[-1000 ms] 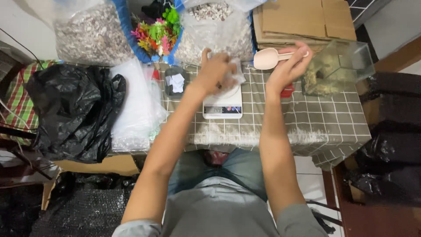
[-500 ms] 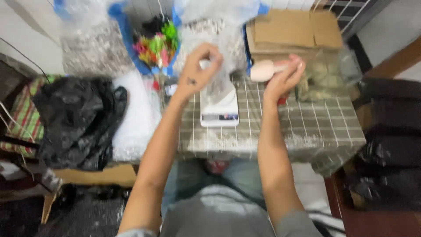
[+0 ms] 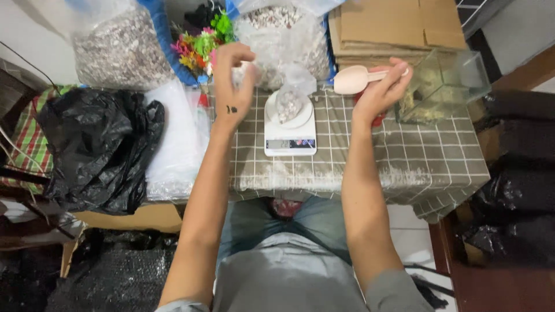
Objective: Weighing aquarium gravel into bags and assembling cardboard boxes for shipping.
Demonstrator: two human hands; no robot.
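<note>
Gripping the scoop (image 3: 354, 79) by its handle, your right hand (image 3: 381, 92) keeps it level, bowl pointing left beyond your fingers; left hand (image 3: 234, 81) pinches the bag (image 3: 291, 95) loosely

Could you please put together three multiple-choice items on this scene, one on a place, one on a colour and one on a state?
1. Where does the small clear bag of pebbles rest?
A. on the white scale
B. in the glass tank
C. on the floor

2. What colour is the scoop?
A. green
B. pale pink
C. black

3. How is the right hand?
A. flat on the table
B. holding the scoop, raised
C. inside the tank

Answers: 1 A, the bag sits on the scale's round pan; 2 B, its bowl looks pale pink; 3 B, its fingers grip the handle above the table.
</note>
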